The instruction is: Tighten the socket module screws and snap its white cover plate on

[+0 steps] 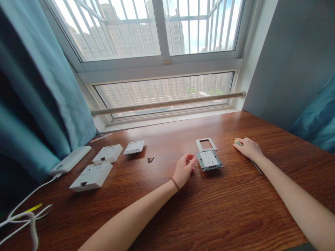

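My left hand rests at the left edge of a wall socket, its fingers loosely curled and apart with nothing seen in them. The socket lies face up, a white centre with slots in a grey metal mounting frame. Just behind it is a white square cover frame. Farther right, my right hand is closed over a screwdriver lying on the table. Its yellow and dark handle end shows past the fingers, and the thin shaft points toward me under the wrist.
Several small screws lie left of my left hand. Beyond them are a white wall switch and two white mounting boxes. A white power strip with a cable sits by the blue curtain. A window borders the wooden table.
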The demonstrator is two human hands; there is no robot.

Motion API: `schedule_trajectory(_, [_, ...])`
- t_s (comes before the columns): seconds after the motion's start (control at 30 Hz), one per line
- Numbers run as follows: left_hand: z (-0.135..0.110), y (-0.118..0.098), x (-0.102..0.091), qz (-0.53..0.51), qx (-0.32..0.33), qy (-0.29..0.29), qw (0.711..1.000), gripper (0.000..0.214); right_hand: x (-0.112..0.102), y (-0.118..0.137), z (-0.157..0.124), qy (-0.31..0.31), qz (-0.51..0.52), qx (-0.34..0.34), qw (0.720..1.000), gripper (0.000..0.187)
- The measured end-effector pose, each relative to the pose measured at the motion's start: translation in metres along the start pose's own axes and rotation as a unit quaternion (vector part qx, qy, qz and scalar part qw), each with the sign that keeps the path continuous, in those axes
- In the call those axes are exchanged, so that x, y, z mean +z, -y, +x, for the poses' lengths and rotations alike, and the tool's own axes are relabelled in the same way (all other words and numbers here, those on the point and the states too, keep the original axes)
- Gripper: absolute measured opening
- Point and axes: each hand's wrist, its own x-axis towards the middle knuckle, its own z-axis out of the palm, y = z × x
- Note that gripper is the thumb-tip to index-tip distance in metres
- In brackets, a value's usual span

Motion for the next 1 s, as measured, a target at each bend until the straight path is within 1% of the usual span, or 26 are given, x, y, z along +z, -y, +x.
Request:
schedule_trajectory(0.17, [0.0,-0.001,0.001,-0.018,-0.004,-0.006,1.0,0.021,0.001,-0.001,0.0,-0.002,-0.017,0.002,1.0,0.052])
schedule_trajectory(0.47, [0.0,-0.004,0.002,-0.045,-0.032,-0.007,0.998,0.015,0.005,-0.005,-0.002,-0.021,-0.025,0.008,0.999,0.059])
schedule_trajectory(0.6, [0.0,-0.003,0.002,-0.049,-0.038,-0.003,0.998,0.014,0.007,-0.005,-0.007,-0.048,-0.009,0.006,0.999,0.063])
schedule_trajectory(0.7, [0.0,-0.003,0.002,-0.05,-0.04,-0.002,0.998,0.013,0.002,-0.001,-0.01,-0.089,0.016,-0.004,0.996,0.065])
schedule_trajectory(0.77, [0.001,-0.002,0.002,-0.05,-0.042,-0.003,0.998,0.012,-0.004,0.005,-0.014,-0.121,0.044,-0.031,0.991,0.061])
schedule_trajectory(0.83, [0.001,-0.003,0.002,-0.051,-0.044,-0.005,0.998,0.011,-0.011,0.016,-0.019,-0.14,0.079,-0.079,0.984,0.05])
schedule_trajectory(0.87, [0.001,-0.004,0.002,-0.052,-0.044,-0.006,0.998,0.011,-0.014,0.023,-0.023,-0.139,0.097,-0.11,0.979,0.043])
schedule_trajectory(0.93, [0.001,-0.004,0.002,-0.055,-0.044,-0.007,0.998,0.011,-0.016,0.038,-0.029,-0.116,0.129,-0.172,0.97,0.032])
schedule_trajectory(1.0, [0.0,-0.005,0.002,-0.056,-0.047,-0.002,0.997,0.01,-0.014,0.053,-0.033,-0.074,0.155,-0.226,0.959,0.025])
